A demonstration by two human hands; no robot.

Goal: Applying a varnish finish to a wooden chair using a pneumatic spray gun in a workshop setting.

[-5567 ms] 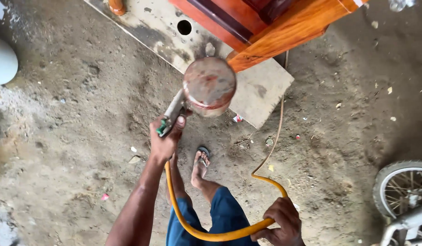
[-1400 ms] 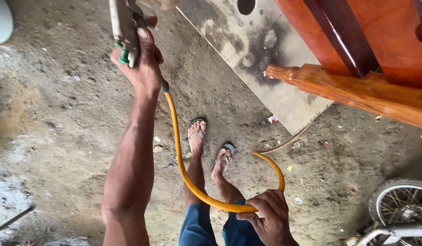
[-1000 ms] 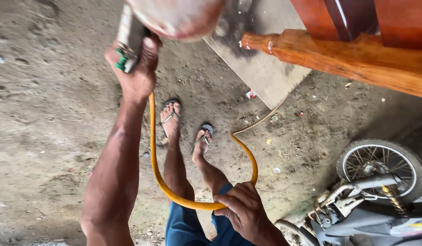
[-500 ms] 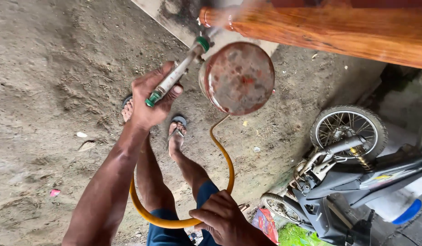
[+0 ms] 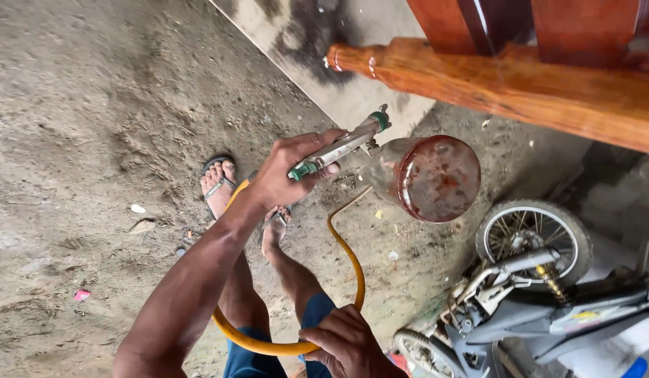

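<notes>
My left hand [image 5: 291,168] grips the metal handle of a spray gun [image 5: 342,145], whose nozzle points up toward a red-brown varnished wooden beam [image 5: 520,84]. Under the gun hangs its round cup [image 5: 429,178], stained with reddish finish. A yellow air hose [image 5: 352,262] loops from the gun down to my right hand [image 5: 349,344], which is closed around it near the bottom edge. My feet in flip-flops [image 5: 219,180] stand on the dirt floor below the gun.
A small motorbike [image 5: 527,308] lies at the lower right, its wheel [image 5: 533,234] close to the cup. A pale stained board [image 5: 338,63] lies on the ground under the furniture. Bare dirt floor [image 5: 93,140] spreads to the left.
The view swung right and the motorbike came into sight. My left hand lowered the gun and tilted it toward the beam; my right hand kept hold of the hose.
</notes>
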